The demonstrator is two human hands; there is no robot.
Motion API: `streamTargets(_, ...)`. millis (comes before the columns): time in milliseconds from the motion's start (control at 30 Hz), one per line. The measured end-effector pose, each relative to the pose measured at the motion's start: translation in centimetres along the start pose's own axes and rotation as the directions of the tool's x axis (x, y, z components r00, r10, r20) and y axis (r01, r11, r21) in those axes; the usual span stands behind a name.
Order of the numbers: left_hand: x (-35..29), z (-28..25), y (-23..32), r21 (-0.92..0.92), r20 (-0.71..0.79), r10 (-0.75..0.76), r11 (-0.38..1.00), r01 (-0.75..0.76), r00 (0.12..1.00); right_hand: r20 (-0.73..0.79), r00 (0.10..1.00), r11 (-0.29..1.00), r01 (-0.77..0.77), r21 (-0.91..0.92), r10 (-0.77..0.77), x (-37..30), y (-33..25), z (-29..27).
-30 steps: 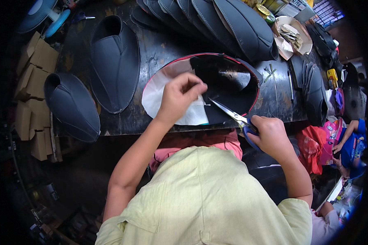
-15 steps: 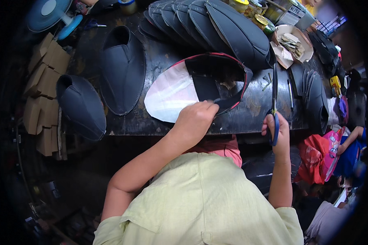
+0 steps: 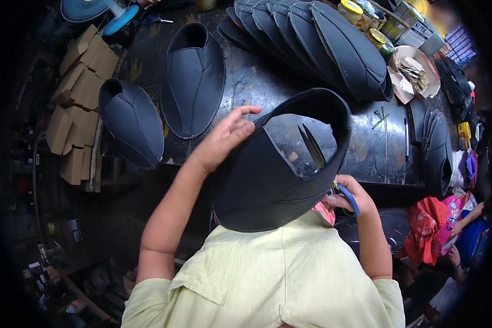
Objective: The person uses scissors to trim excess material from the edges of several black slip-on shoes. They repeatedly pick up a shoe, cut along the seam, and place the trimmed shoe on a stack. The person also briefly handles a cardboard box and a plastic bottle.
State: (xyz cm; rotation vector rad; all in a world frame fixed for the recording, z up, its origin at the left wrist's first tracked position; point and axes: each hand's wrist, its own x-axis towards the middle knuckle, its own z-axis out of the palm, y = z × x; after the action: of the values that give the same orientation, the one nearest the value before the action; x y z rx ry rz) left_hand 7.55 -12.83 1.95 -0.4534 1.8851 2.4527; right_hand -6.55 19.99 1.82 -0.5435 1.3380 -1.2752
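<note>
A black leather shoe upper (image 3: 257,188) is raised, outer face up, over the table's near edge and my shirt front. My left hand (image 3: 224,138) is at its left edge, forefinger stretched out and thumb apart; the other fingers are partly hidden. In my right hand (image 3: 356,195) are scissors (image 3: 347,199) with blue handles, held at the upper's right side. Their dark blades show through the upper's opening, pointing up and left. Some of the right fingers are hidden behind the upper's edge.
Two black uppers (image 3: 193,82) (image 3: 131,123) lie at left, beside stacked brown cardboard pieces (image 3: 85,90). A row of uppers (image 3: 339,49) spans the back. At right are a box of small pieces (image 3: 421,68), more uppers (image 3: 437,145) and a pen-like stick (image 3: 406,131). A blue fan (image 3: 120,19) stands far left.
The upper has been turned from its pale lining side to its black outer face and brought nearer me. My left hand has moved left; the scissors have moved down and left behind the upper.
</note>
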Motion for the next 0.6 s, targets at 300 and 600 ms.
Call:
streamTargets(300,-1.3,3.1,0.2,0.256,0.19,0.138,0.949,-0.184,0.972,0.019,0.99,0.987,0.138,-0.084,-0.137,-2.1,-1.2,2.1)
streamTargets(600,-2.3,4.4,0.9,0.569,-0.101,0.099,0.822,-0.024,0.99,0.057,0.998,0.98,0.025,-0.195,-0.014,-2.9,-1.4,3.0)
